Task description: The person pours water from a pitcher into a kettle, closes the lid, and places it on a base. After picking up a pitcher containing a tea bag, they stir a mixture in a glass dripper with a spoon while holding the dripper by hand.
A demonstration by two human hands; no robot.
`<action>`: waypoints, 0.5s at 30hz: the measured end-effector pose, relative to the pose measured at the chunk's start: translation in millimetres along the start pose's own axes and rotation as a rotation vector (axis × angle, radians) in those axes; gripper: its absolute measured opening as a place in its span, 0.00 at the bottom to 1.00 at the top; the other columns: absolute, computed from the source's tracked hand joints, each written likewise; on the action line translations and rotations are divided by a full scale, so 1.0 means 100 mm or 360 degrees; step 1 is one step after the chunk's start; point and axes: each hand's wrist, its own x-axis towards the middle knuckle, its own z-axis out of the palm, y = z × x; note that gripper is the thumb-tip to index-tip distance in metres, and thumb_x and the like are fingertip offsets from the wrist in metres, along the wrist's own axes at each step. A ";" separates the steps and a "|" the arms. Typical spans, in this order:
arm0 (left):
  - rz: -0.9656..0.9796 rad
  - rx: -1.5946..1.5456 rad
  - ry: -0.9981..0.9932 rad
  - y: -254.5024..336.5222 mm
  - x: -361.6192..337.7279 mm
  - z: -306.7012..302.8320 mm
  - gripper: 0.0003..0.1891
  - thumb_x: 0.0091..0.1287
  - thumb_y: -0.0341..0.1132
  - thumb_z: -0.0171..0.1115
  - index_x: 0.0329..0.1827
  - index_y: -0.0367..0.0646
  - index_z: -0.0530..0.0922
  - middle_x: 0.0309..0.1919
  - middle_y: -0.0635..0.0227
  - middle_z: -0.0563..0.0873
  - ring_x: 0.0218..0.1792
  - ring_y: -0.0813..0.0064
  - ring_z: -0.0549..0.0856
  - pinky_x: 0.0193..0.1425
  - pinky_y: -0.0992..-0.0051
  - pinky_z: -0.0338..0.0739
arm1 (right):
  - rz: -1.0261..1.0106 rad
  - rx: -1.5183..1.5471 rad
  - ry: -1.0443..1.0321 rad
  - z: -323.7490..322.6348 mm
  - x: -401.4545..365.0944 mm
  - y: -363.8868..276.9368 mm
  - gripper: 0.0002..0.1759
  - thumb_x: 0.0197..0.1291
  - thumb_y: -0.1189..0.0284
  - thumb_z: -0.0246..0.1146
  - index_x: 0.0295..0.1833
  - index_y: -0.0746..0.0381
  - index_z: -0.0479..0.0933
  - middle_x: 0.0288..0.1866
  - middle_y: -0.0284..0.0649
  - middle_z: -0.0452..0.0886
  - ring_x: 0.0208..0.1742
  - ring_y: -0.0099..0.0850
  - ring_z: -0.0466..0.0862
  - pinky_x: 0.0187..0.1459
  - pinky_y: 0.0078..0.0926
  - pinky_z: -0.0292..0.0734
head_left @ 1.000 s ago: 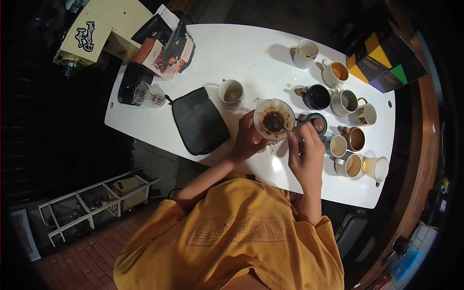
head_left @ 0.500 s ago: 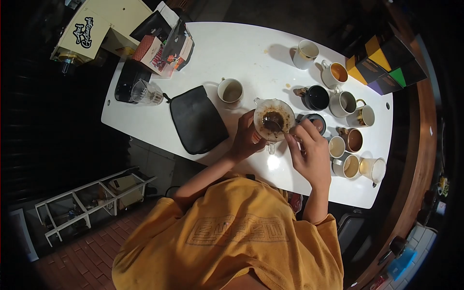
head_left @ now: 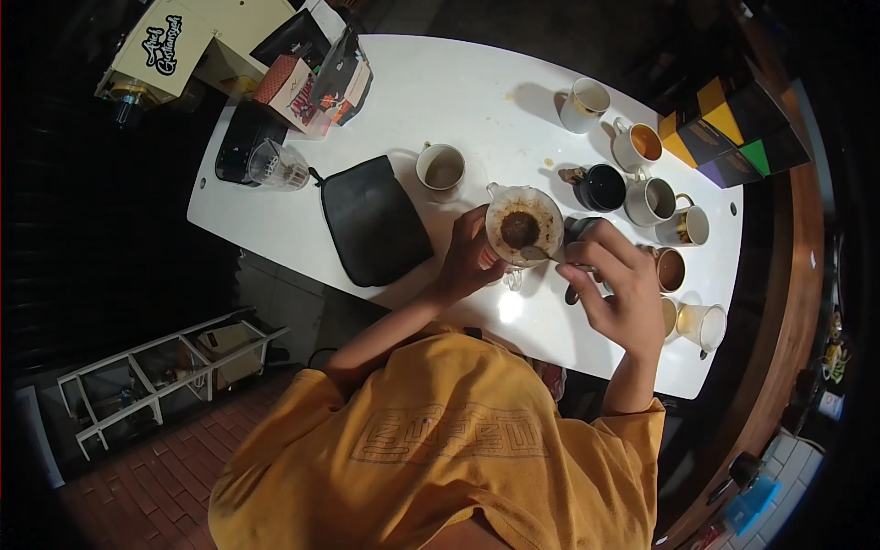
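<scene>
Right hand [head_left: 621, 289]: thumb and forefinger pinched on the handle of a spoon [head_left: 538, 254], other fingers fanned out. The spoon bowl sits at the near-right rim of the pour-over dripper [head_left: 522, 225].

Left hand [head_left: 467, 257]: wrapped tight around the dripper's left wall, steadying it. The dripper stands near the middle of the white table [head_left: 458, 101]. Its paper filter is stained brown, with a dark bed of wet coffee grounds [head_left: 520, 227] at the centre. What the dripper rests on is mostly hidden.

Around it: black pouch [head_left: 371, 220] to the left, white mug [head_left: 441, 170] just behind, black mug [head_left: 602, 186] to the right. A tight cluster of filled mugs [head_left: 674, 225] lies under and past the right hand.

Risks (judgement):
- A spoon crossing the rim can drip or shed grounds onto the table.
- Scraping the wet paper could tear it and let grounds through.
- The right hand and wrist hang directly over the mug cluster, so a low or quick sweep could clip a handle and spill.
- The left hand's sideways push could tilt the dripper off its base.

Versus 0.5 s ago:
- The spoon bowl was in the centre of the grounds and is now drawn back to the rim.
- The right hand has shifted right and toward the body, and now covers the small dark cup it sat beside.
- The left hand's grip is unchanged.
</scene>
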 end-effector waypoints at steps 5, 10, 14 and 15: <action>0.0031 0.0073 -0.0023 0.00 0.01 -0.01 0.36 0.63 0.50 0.68 0.71 0.41 0.72 0.70 0.53 0.68 0.70 0.54 0.66 0.75 0.56 0.60 | 0.0064 -0.0031 -0.0037 0.16 0.09 0.07 0.09 0.60 0.69 0.71 0.38 0.61 0.78 0.36 0.37 0.77 0.28 0.42 0.79 0.30 0.38 0.73; 0.0041 0.0085 -0.0030 0.00 0.01 -0.02 0.37 0.62 0.51 0.68 0.72 0.41 0.71 0.70 0.54 0.67 0.71 0.53 0.65 0.75 0.56 0.61 | 0.0195 0.0018 0.0012 0.08 0.12 0.07 0.10 0.62 0.69 0.71 0.39 0.62 0.78 0.36 0.38 0.77 0.28 0.42 0.79 0.29 0.38 0.73; 0.0041 0.0136 -0.0036 -0.02 -0.01 0.00 0.38 0.62 0.51 0.69 0.72 0.41 0.71 0.70 0.54 0.67 0.71 0.53 0.65 0.75 0.56 0.61 | 0.0149 0.0003 0.0097 -0.03 0.12 0.02 0.09 0.62 0.70 0.70 0.40 0.63 0.78 0.36 0.38 0.77 0.27 0.41 0.81 0.28 0.36 0.73; 0.0032 0.0140 -0.0049 -0.02 -0.01 0.00 0.38 0.62 0.51 0.69 0.72 0.41 0.71 0.70 0.54 0.67 0.71 0.54 0.65 0.75 0.56 0.61 | 0.0110 -0.0032 0.0101 -0.04 0.12 0.02 0.09 0.62 0.71 0.70 0.40 0.63 0.78 0.36 0.38 0.77 0.27 0.40 0.81 0.28 0.35 0.73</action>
